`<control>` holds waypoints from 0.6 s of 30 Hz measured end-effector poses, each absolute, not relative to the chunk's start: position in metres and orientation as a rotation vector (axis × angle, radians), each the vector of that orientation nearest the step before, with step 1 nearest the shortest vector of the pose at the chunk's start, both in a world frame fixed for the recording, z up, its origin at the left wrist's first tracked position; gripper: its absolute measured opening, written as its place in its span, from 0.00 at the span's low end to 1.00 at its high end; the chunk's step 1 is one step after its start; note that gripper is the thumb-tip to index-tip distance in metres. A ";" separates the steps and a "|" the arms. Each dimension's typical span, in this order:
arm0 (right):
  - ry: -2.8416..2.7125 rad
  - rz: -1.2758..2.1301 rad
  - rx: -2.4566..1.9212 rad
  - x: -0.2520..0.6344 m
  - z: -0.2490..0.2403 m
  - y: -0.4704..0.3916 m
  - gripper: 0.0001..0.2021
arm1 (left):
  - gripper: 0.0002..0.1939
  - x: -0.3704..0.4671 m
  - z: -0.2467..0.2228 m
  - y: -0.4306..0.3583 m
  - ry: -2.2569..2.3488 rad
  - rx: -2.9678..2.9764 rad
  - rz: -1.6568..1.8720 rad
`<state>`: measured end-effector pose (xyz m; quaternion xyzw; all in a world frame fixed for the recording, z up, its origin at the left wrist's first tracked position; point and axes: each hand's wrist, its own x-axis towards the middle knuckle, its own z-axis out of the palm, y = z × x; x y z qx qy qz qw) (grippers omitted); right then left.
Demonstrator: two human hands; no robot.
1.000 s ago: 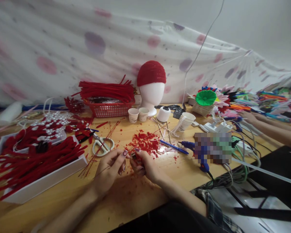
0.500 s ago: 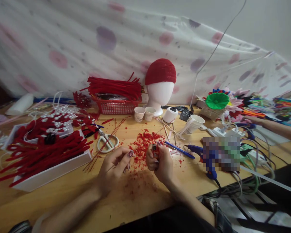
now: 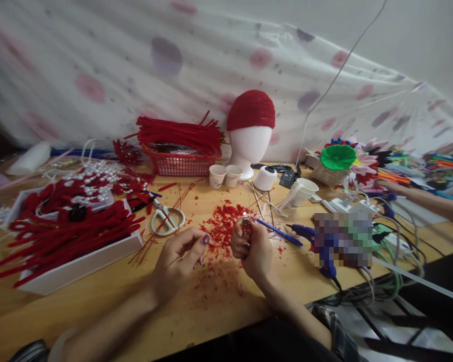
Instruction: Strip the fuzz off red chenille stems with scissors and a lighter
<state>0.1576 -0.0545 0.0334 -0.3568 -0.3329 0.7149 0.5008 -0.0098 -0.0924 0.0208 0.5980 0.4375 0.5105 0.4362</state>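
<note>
My right hand [image 3: 253, 246] is wrapped round a small red lighter [image 3: 245, 229], held upright with its metal top facing up and a small bright spot above it. To its left, my left hand [image 3: 183, 254] has thumb and forefinger pinched together; whatever sits between them is too small to make out. Both hands are above the wooden table [image 3: 219, 322], over scattered red scraps [image 3: 226, 223]. White-handled scissors [image 3: 167, 221] lie left of the scraps, with thin red stems [image 3: 151, 236] across them. A blue pen [image 3: 279, 232] lies beyond my right hand.
Behind stand a red basket [image 3: 184, 163] of fuzzy stems, paper cups [image 3: 217, 177] and a white head form [image 3: 251, 143] with a red cap. A white box [image 3: 79, 264] is at left. Glue guns [image 3: 326, 251], cables and another person's arm [image 3: 423, 193] are at right.
My right hand has shifted slightly, and a small bright spot now shows at the lighter's top. My left hand keeps its pinch almost in place.
</note>
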 end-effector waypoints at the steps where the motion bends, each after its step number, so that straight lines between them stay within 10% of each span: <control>1: -0.812 1.743 -0.874 0.156 0.033 -0.055 0.12 | 0.13 -0.010 0.021 -0.092 1.092 1.492 1.274; 18: -0.801 1.777 -0.875 0.153 0.031 -0.057 0.14 | 0.13 -0.009 0.022 -0.093 1.099 1.488 1.270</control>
